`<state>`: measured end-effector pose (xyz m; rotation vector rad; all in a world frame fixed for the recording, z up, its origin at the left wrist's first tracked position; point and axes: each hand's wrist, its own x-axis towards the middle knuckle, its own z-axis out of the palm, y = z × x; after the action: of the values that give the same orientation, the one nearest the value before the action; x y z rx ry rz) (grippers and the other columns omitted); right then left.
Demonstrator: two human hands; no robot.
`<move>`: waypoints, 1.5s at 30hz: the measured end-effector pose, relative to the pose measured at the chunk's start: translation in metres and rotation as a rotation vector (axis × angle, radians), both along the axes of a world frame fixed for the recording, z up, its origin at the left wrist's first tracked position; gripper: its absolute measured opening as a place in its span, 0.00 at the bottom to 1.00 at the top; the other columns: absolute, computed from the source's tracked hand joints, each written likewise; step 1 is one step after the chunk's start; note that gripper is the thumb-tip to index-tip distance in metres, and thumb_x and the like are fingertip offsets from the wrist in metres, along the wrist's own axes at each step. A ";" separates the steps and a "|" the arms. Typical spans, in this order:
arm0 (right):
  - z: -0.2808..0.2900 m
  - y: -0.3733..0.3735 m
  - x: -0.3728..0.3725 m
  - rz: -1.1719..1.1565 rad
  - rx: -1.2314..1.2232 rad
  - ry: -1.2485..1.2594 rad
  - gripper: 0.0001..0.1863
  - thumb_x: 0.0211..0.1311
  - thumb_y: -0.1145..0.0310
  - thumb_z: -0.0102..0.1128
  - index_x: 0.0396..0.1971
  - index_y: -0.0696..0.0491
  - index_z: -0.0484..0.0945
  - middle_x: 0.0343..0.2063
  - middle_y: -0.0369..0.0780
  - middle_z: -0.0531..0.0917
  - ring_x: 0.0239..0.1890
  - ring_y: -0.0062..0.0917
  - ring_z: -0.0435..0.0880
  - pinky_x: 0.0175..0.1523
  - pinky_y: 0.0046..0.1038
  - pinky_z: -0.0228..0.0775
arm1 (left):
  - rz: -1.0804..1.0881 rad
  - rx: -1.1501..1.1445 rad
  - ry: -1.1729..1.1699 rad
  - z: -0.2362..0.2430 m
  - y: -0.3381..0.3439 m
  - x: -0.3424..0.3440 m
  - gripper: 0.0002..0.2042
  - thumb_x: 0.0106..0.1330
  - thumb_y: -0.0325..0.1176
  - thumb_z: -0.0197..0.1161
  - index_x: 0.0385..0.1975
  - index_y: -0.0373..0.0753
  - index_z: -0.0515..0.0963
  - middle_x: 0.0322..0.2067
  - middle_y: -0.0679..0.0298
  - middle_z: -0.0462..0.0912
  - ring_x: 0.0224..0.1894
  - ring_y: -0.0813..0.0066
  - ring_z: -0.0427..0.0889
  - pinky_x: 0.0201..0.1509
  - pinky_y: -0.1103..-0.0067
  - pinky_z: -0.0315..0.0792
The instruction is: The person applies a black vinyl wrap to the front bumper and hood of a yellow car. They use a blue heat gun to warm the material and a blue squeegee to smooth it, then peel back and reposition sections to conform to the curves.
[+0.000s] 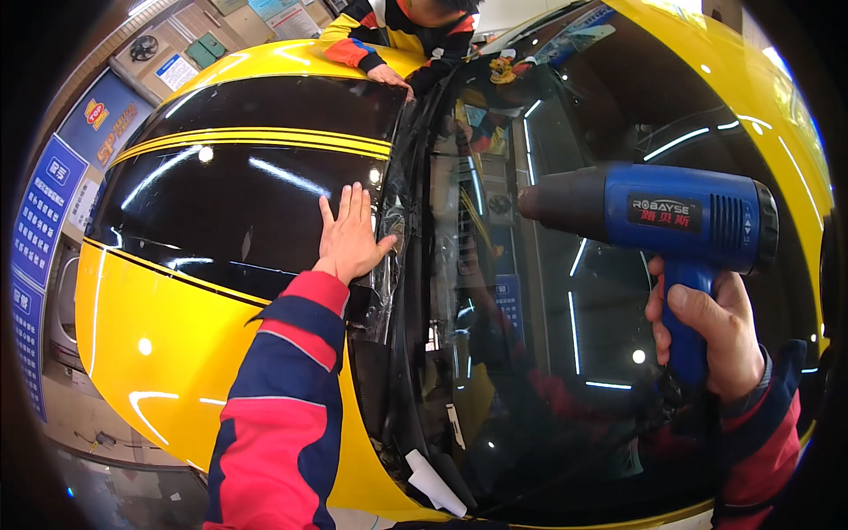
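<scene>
My left hand lies with fingers stretched on a glossy black film stripe that covers the middle of a yellow car's hood. Its thumb points toward wrinkled film along the hood's rear edge, beside the windshield. My right hand is wrapped round the handle of a blue heat gun. The gun is held above the dark windshield, its nozzle pointing left toward the hood edge and my left hand, some distance away from both.
Across the car a person leans over the hood, one hand at the film's far rear corner. A yellow cloth-like item sits at the windshield's far corner. A white strip lies near its near corner. Blue signboards stand at left.
</scene>
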<state>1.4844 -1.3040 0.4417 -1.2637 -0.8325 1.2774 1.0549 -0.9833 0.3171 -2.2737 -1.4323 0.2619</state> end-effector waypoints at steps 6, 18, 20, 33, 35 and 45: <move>-0.002 0.003 0.006 0.009 -0.038 0.001 0.24 0.71 0.64 0.73 0.58 0.63 0.77 0.35 0.43 0.88 0.28 0.23 0.86 0.33 0.26 0.84 | -0.005 -0.057 0.070 0.002 0.012 0.021 0.53 0.74 0.62 0.64 0.85 0.26 0.53 0.88 0.43 0.49 0.91 0.51 0.45 0.89 0.40 0.37; -0.008 0.007 0.016 0.027 -0.075 0.003 0.23 0.70 0.68 0.74 0.58 0.61 0.77 0.35 0.42 0.87 0.29 0.23 0.86 0.35 0.27 0.83 | 0.106 -0.168 0.109 -0.010 0.041 0.078 0.49 0.77 0.71 0.54 0.88 0.40 0.57 0.89 0.56 0.50 0.90 0.37 0.40 0.88 0.36 0.31; -0.014 0.007 0.017 0.027 -0.071 0.013 0.23 0.71 0.68 0.74 0.58 0.61 0.77 0.36 0.42 0.87 0.28 0.22 0.86 0.35 0.27 0.83 | 0.000 -0.206 -0.217 0.004 0.058 0.070 0.43 0.81 0.63 0.57 0.86 0.40 0.59 0.89 0.58 0.50 0.89 0.37 0.47 0.86 0.33 0.41; -0.029 0.044 -0.013 0.020 -0.027 0.043 0.22 0.76 0.63 0.71 0.60 0.59 0.78 0.38 0.40 0.88 0.30 0.20 0.86 0.34 0.25 0.82 | -0.048 -0.040 -0.241 0.027 0.073 0.003 0.33 0.83 0.48 0.58 0.82 0.38 0.66 0.85 0.53 0.63 0.88 0.50 0.55 0.89 0.42 0.44; -0.038 0.068 -0.024 0.115 0.009 0.175 0.18 0.77 0.62 0.72 0.57 0.56 0.80 0.41 0.38 0.87 0.34 0.20 0.86 0.40 0.27 0.83 | -0.036 0.051 -0.221 0.037 0.055 -0.012 0.33 0.81 0.46 0.62 0.81 0.38 0.67 0.84 0.53 0.64 0.88 0.50 0.55 0.88 0.41 0.48; -0.105 0.203 -0.137 0.242 -0.022 0.229 0.16 0.76 0.65 0.68 0.54 0.60 0.78 0.36 0.39 0.86 0.29 0.21 0.84 0.33 0.29 0.83 | -0.033 0.132 -0.183 0.041 0.020 -0.043 0.42 0.69 0.54 0.74 0.79 0.37 0.71 0.81 0.49 0.68 0.86 0.48 0.59 0.90 0.48 0.45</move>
<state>1.3472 -1.1015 0.3370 -1.0315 -0.8248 1.5948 1.0122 -0.9637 0.3582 -2.2587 -1.4528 -0.0519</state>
